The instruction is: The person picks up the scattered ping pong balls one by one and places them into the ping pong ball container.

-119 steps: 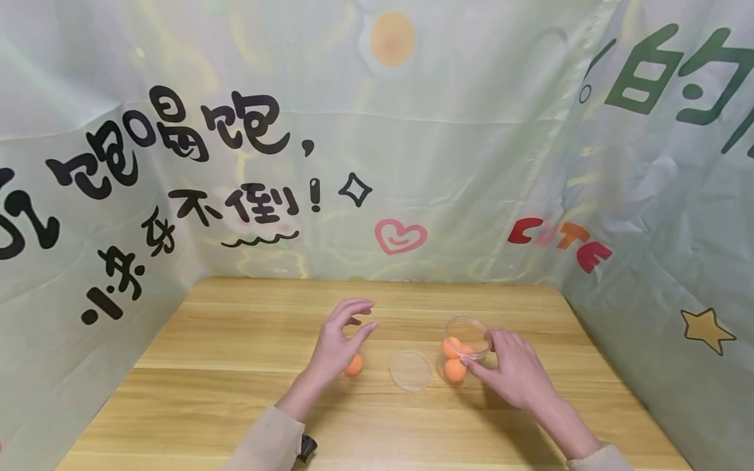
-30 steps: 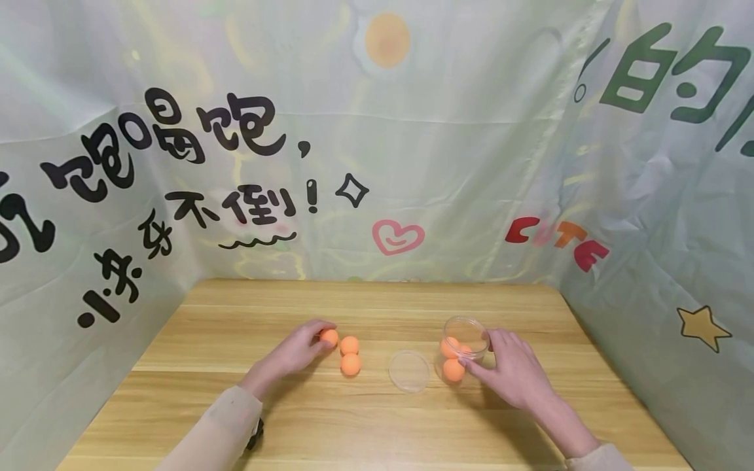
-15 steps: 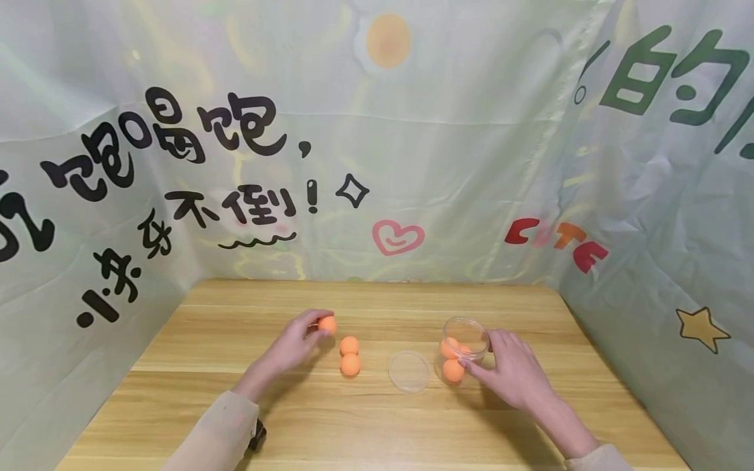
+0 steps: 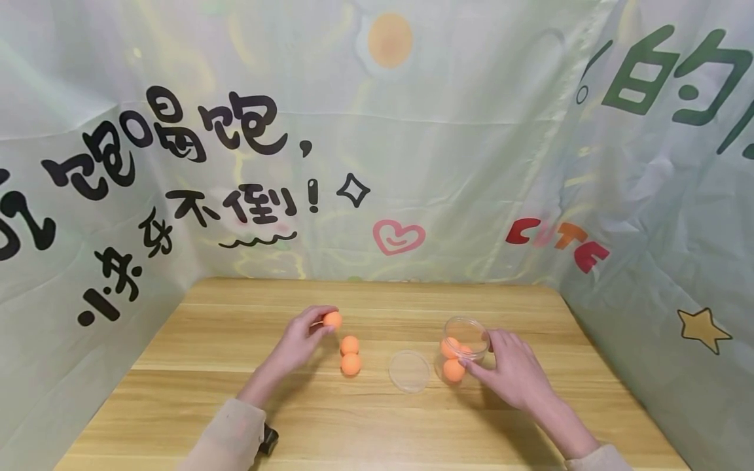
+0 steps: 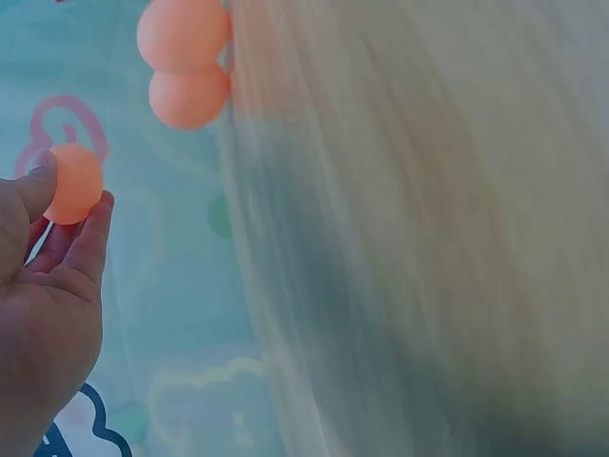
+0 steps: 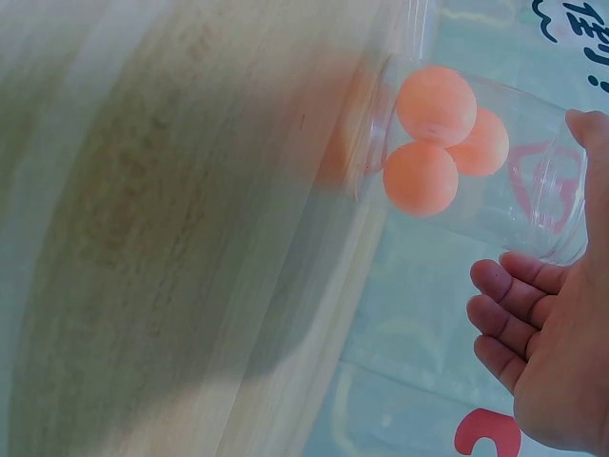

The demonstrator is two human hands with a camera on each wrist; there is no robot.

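Between thumb and fingers my left hand (image 4: 302,337) pinches an orange ping-pong ball (image 4: 332,320), lifted above the table in the left wrist view. Two more orange ping-pong balls (image 4: 350,364) sit touching each other on the table, just right of that hand. My right hand (image 4: 518,367) grips a clear plastic jar (image 6: 514,186) near its rim, thumb on one side and fingers on the other. The jar stands upright and uncapped on the table, with three orange ping-pong balls (image 6: 420,178) at its bottom. A clear round lid (image 4: 410,371) lies flat left of the jar.
The wooden table (image 4: 377,418) is enclosed by printed fabric (image 4: 448,163) at the back and on both sides. A black object (image 4: 268,439) shows at the left sleeve's cuff.
My left hand, empty four seconds ago, took hold of a ball, lifted it off the table and moved it slightly right. The right hand and jar have stayed in place.
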